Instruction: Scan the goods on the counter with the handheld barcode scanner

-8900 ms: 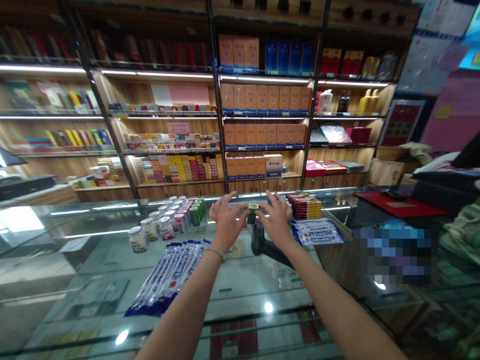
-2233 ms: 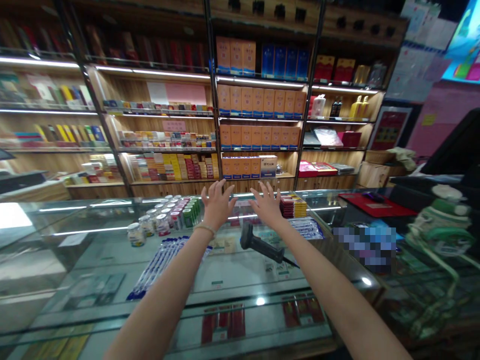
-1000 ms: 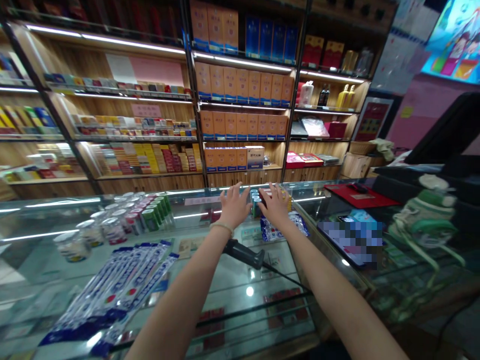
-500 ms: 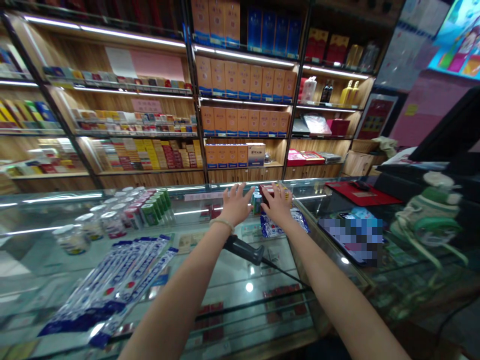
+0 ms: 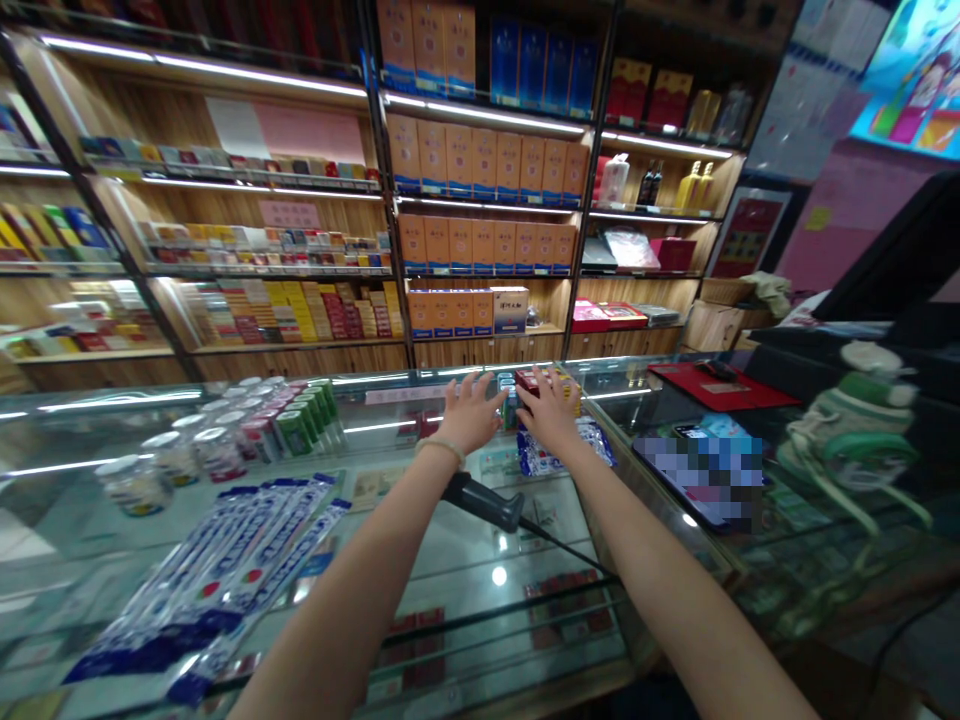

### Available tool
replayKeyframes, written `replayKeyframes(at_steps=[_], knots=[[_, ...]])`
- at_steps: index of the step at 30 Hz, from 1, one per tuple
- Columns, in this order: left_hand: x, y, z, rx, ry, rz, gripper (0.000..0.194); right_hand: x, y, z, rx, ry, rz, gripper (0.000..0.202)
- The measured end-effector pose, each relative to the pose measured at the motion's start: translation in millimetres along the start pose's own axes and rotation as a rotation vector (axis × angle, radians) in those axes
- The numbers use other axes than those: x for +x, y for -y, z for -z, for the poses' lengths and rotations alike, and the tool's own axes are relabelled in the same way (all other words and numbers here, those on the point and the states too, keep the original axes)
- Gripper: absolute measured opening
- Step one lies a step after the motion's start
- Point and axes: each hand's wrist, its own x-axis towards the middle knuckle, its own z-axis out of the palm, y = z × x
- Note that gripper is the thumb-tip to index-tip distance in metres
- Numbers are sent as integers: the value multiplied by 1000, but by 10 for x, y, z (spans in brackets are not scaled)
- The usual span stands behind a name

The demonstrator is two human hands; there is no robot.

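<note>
My left hand (image 5: 469, 414) reaches out over the glass counter (image 5: 420, 600) with its fingers spread and nothing in it. My right hand (image 5: 551, 408) is beside it, fingers apart, over or against a dark red box (image 5: 531, 380) and a yellow pack (image 5: 573, 392); whether it touches them I cannot tell. Small blue-green cylinders (image 5: 509, 400) stand between my two hands. Just below my right hand lie blue-and-white packets (image 5: 600, 442). A dark handheld scanner (image 5: 484, 503) with a cable rests under my left wrist, its head hidden by my arm.
Long blue-and-white packets (image 5: 225, 560) lie fanned out at left. Behind them stand rows of lidded jars (image 5: 135, 484) and green packs (image 5: 294, 430). A phone (image 5: 686, 480), a red mat (image 5: 720, 388) and a green bottle (image 5: 862, 430) are at right. Stocked shelves (image 5: 487, 346) line the back.
The view has shifted slightly, so the counter items sit a little further left. Both hands keep nearly the same pose above the counter.
</note>
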Motion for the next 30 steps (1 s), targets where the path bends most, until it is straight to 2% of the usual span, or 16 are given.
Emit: replayKeyframes(at_steps=[9, 15, 24, 30], knots=[[11, -10, 131, -46, -30, -12, 40, 39, 1, 37, 54, -56, 0, 23], [12, 8, 159, -74, -60, -46, 34, 64, 2, 87, 75, -58, 10, 13], [-9, 33, 303, -105, -94, -23, 24, 67, 93, 196, 113, -42, 56, 14], [-125, 192, 511, -129, -188, 22, 19, 170, 296, 367, 187, -28, 68, 20]])
